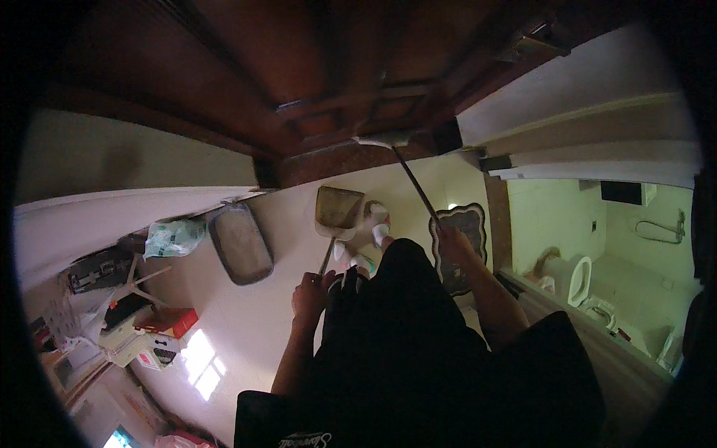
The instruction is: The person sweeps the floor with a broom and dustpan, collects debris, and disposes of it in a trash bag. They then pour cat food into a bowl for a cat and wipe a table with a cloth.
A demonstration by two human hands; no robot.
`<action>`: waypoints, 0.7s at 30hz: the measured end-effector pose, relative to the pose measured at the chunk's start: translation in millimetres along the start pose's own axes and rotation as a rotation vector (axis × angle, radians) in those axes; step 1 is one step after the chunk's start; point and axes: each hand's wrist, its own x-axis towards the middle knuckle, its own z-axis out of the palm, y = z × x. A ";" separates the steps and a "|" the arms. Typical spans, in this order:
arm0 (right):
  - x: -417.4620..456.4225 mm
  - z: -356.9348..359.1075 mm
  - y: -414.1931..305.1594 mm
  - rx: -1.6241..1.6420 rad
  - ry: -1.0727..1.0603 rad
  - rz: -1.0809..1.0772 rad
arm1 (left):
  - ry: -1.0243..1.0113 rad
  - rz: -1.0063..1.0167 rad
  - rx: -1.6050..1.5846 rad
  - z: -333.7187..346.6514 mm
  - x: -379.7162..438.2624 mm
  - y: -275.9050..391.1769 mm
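Note:
My left hand (309, 294) is wrapped around the handle of a long-handled dustpan (338, 208), whose pan lies on the pale floor in front of my feet. With my right hand (455, 242) I grip the dark stick of a broom (415, 182). The broom's pale head (382, 140) reaches the threshold at the foot of a dark wooden door (358, 73). Between the broom head and the dustpan there is a gap. My slippered feet (380, 229) are just right of the pan.
A scalloped dark mat (475, 241) lies under my right forearm. To the left are a grey-rimmed mat or tray (242, 243), a plastic bag (175, 237) and stacked boxes (167, 323). On the right, a doorway opens on a bathroom with a toilet (581, 280).

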 end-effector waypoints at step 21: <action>-49.3 -94.0 -124.7 0.128 -0.358 -0.102 | 0.043 -0.112 0.247 -54.4 0.6 -71.2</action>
